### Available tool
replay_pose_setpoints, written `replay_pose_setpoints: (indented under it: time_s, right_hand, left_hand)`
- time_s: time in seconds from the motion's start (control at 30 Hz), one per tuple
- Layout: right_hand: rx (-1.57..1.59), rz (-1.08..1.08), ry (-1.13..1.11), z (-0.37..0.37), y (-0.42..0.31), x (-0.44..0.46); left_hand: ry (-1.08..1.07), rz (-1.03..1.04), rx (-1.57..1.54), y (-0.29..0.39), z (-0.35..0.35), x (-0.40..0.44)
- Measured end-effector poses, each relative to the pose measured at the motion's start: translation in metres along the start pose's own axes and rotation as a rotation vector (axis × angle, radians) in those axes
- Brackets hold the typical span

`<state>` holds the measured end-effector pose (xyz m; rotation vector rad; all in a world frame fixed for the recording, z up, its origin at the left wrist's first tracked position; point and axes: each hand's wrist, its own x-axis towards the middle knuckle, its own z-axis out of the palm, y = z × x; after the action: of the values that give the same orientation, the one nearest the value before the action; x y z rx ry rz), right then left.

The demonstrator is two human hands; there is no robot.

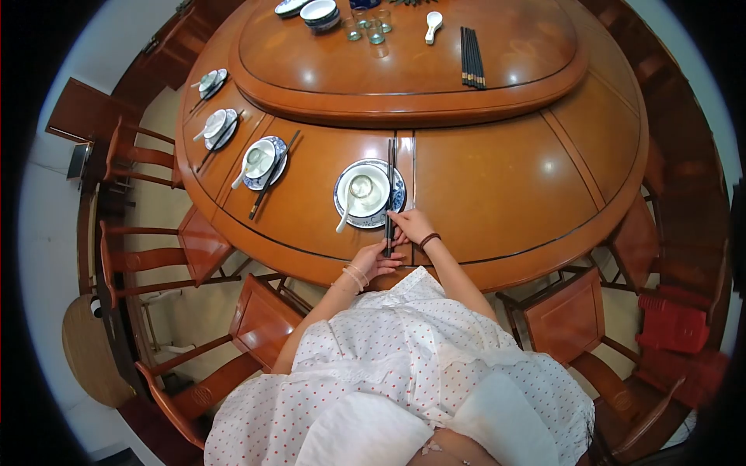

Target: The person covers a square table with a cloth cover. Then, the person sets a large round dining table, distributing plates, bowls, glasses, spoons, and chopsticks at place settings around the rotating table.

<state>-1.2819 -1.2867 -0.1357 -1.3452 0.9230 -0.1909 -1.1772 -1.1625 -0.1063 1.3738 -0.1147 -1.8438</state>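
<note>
In front of me a pair of black chopsticks (391, 175) lies along the right rim of a blue-and-white plate (399, 203). My right hand (413, 225) pinches the chopsticks just below the plate. At their near end is my left hand (376, 260), its thumb and fingers around the tips of the handles. On the plate stands a white bowl (376, 175) with a clear glass (360, 186) inside. A white spoon (344, 217) rests in the bowl, its handle over the near left rim.
Similar settings with bowls (259, 159) and chopsticks (272, 177) line the table's left edge. The raised turntable (420, 70) carries stacked bowls (320, 14), several glasses (375, 33), white spoons (434, 27) and a row of black chopsticks (472, 58). Wooden chairs (260, 322) surround the table.
</note>
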Motion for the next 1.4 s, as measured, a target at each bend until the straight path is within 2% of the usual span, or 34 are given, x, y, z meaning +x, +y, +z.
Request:
replay_pose_setpoints:
  time_s: [0.27,0.5,1.07,1.4]
  right_hand:
    - [0.052,0.048,0.009,0.001,-0.003,-0.001]
    - [0.073,0.085,0.029,0.004,-0.009,-0.003]
    - [0.038,0.201,0.155,0.013,-0.022,-0.007]
    - [0.034,0.195,0.201,0.017,-0.023,-0.006]
  left_hand:
    - [-0.029,-0.058,0.003,0.001,-0.011,-0.004]
    - [-0.074,-0.027,0.012,0.009,-0.021,-0.002]
    - [-0.252,-0.186,0.19,0.031,-0.046,0.002]
    - [-0.305,-0.121,0.302,0.03,-0.052,0.011]
